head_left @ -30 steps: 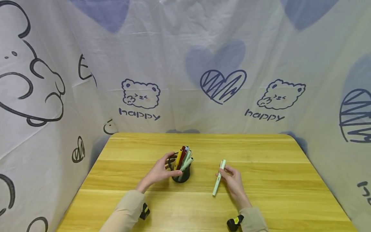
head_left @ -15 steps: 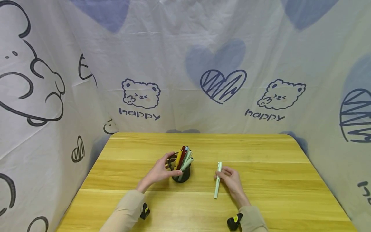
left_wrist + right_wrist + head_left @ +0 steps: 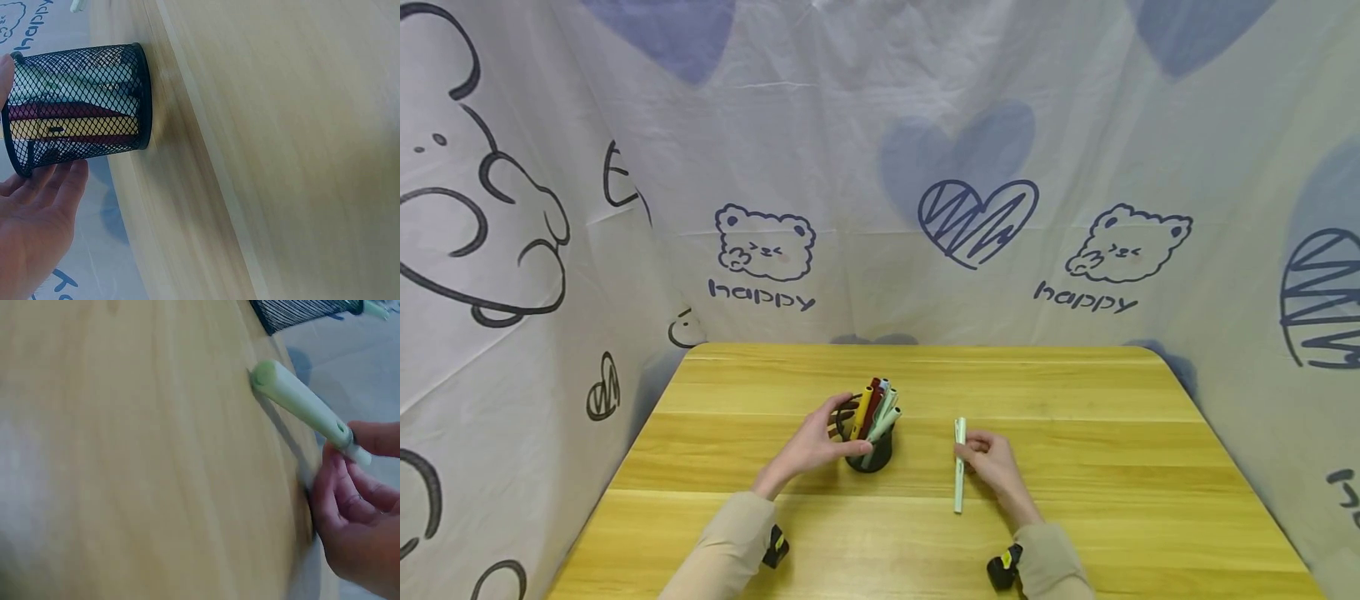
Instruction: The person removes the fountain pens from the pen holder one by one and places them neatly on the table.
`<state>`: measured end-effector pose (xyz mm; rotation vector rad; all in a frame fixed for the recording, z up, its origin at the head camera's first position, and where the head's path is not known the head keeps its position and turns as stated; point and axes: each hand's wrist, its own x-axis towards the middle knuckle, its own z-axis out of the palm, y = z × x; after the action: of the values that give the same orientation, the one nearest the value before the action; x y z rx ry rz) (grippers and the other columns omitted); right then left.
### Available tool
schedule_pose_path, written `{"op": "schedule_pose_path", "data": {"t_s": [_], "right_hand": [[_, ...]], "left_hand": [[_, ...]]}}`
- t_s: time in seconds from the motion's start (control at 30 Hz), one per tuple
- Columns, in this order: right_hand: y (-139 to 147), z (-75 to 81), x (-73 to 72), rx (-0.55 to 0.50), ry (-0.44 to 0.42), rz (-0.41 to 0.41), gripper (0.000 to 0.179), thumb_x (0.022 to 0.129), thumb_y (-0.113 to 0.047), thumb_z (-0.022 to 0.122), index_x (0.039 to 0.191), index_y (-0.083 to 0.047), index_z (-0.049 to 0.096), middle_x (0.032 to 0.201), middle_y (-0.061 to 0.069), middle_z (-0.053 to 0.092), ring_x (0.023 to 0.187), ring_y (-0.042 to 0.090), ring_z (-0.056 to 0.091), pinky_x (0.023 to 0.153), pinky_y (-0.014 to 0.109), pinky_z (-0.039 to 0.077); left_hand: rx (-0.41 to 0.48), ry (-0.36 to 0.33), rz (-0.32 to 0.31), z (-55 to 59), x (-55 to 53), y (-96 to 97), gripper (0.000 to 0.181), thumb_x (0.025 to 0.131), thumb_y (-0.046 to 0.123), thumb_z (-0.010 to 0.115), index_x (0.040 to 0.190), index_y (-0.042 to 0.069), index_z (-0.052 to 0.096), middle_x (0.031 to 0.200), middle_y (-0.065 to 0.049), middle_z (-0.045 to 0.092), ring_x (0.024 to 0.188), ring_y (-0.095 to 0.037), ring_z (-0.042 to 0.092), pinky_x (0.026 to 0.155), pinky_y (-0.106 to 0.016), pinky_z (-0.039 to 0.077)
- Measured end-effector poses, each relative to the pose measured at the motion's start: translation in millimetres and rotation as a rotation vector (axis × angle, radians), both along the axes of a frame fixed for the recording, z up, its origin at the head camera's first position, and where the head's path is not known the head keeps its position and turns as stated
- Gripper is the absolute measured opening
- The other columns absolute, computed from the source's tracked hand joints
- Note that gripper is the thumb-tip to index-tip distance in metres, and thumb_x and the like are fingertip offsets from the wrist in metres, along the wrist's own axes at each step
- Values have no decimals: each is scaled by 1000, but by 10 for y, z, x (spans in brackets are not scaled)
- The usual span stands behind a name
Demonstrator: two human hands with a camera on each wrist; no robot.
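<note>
Pale green pen [image 3: 958, 485], lower right of centre, was pinched in the right hand [image 3: 991, 461], the only one we saw outside the lower-centre mesh cup [image 3: 81, 100] that the left hand [image 3: 815, 440] gripped, other pens [image 3: 861, 414] already in.

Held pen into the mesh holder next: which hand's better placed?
Probably the right hand: it pinches the pale green pen. The left hand is around the mesh holder, so it seems better suited to steadying.
</note>
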<state>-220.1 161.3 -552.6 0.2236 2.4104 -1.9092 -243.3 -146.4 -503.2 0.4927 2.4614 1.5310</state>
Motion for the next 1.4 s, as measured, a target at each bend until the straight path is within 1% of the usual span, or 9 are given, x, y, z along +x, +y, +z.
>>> {"op": "schedule_pose_path", "data": {"t_s": [0.07, 0.13, 0.37, 0.57, 0.8, 1.0, 1.17, 1.4], "right_hand": [[-19, 13, 10, 85, 34, 11, 28, 87, -5, 72, 109, 11, 69, 81, 8, 68, 71, 10, 55, 62, 19, 45], [-37, 25, 19, 136, 55, 20, 27, 86, -6, 72, 107, 11, 70, 80, 10, 67, 72, 10, 53, 63, 18, 43], [-72, 67, -14, 221, 0, 38, 27, 85, -7, 74, 106, 10, 69, 83, 11, 68, 72, 11, 57, 62, 20, 45], [-77, 91, -47, 301, -25, 59, 23, 84, -10, 76, 99, 6, 68, 82, 11, 69, 70, 13, 59, 61, 22, 47], [-90, 86, -52, 358, -18, 79, 17, 83, -12, 77, 89, 1, 68, 78, 8, 64, 69, 15, 56, 60, 23, 46], [-95, 44, -65, 406, 5, 82, 15, 84, -14, 77, 85, -2, 69, 78, 6, 65, 69, 14, 56, 59, 22, 45], [-100, 35, -79, 418, 15, 93, 15, 84, -15, 77, 84, -2, 69, 75, 5, 63, 66, 13, 54, 57, 22, 45], [-106, 64, -85, 422, -4, 94, 15, 84, -15, 76, 84, -2, 69, 75, 5, 63, 65, 13, 54, 57, 22, 44]], "left_hand": [[1, -2, 1, -1, 2, 1, 91, 84, 24, 84, 156, 3, 31, 156, -20, 42, 140, -46, 44, 113, -59, 42], [0, -4, 1, 1, 7, 4, 91, 84, 25, 84, 156, 3, 31, 156, -19, 42, 141, -46, 44, 114, -59, 42], [8, -13, -6, -5, 8, -1, 91, 84, 25, 83, 156, 5, 31, 156, -18, 43, 142, -45, 43, 115, -59, 40], [3, 3, -12, -6, -4, -9, 90, 85, 26, 83, 156, 6, 31, 156, -18, 44, 141, -45, 44, 114, -59, 41], [-11, -5, -5, -23, -16, -5, 92, 84, 29, 84, 156, 7, 31, 156, -17, 43, 142, -43, 44, 115, -58, 41], [-15, -13, 3, -14, -11, -6, 93, 84, 30, 84, 157, 7, 30, 157, -17, 42, 142, -44, 43, 115, -58, 41], [-18, -13, 2, -19, -14, -10, 93, 84, 30, 84, 157, 6, 30, 157, -18, 42, 142, -45, 43, 115, -58, 41], [-16, -19, 7, -15, -12, -8, 94, 83, 30, 85, 157, 8, 31, 156, -16, 43, 142, -44, 43, 115, -58, 40]]}}
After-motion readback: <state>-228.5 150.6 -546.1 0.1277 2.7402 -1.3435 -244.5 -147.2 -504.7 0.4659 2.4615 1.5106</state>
